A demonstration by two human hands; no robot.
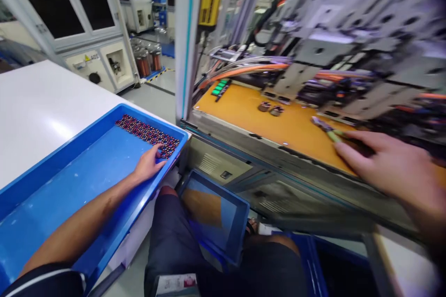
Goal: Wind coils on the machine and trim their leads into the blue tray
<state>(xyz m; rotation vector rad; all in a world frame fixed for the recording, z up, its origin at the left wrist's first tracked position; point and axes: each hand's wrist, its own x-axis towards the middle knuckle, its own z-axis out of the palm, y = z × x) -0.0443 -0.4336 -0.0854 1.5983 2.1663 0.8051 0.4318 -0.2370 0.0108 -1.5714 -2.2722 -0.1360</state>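
Note:
My left hand reaches into a long blue tray and rests at the near end of a row of small dark red and purple parts; its fingers curl over them, and what they grip is hidden. My right hand lies on the orange machine bed, fingers closed round a thin tool with a green tip. Two small round coils sit further back on that bed.
Grey machine heads and orange cables hang over the bed. A white table carries the blue tray. A smaller blue bin sits on the floor by my knees. White cabinets and copper spools stand behind.

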